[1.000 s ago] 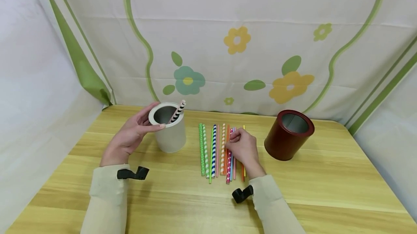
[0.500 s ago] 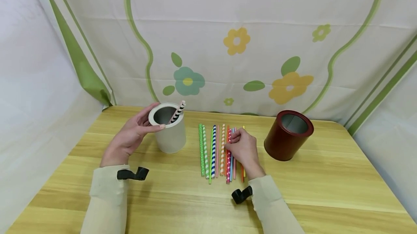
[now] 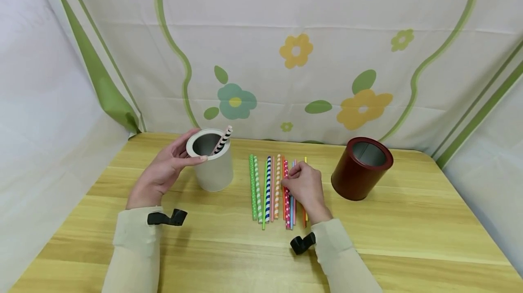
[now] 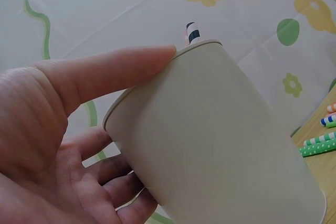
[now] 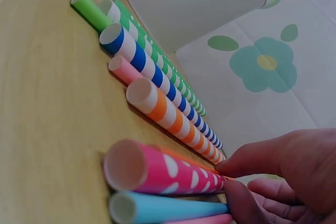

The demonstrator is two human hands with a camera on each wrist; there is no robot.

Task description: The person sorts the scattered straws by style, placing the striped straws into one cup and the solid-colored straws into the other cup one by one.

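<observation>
My left hand (image 3: 165, 166) holds a white canister (image 3: 215, 175), its thumb along the rim and its fingers at the side, as the left wrist view shows. A black-and-white striped straw (image 3: 223, 141) and a thin pink one lean inside it. My right hand (image 3: 307, 186) is over a row of paper straws, thumb and forefinger pinching the pink polka-dot straw (image 5: 173, 174) near its far end. Beside that straw lie a light blue straw (image 5: 168, 208) and an orange-striped straw (image 5: 173, 119). The palm side of the right hand is hidden in the head view.
Left in the row are a blue-striped straw (image 3: 268, 188), a green dotted straw (image 3: 253, 188) and several thinner ones. A yellow straw (image 3: 306, 160) lies partly under the right hand. A dark red canister (image 3: 355, 177) stands at the right. A flowered curtain (image 3: 261, 66) hangs behind the table.
The orange-striped straw has shifted slightly left, and the pink polka-dot straw's far end has swung left under the right hand. The left hand and white canister stay in place.
</observation>
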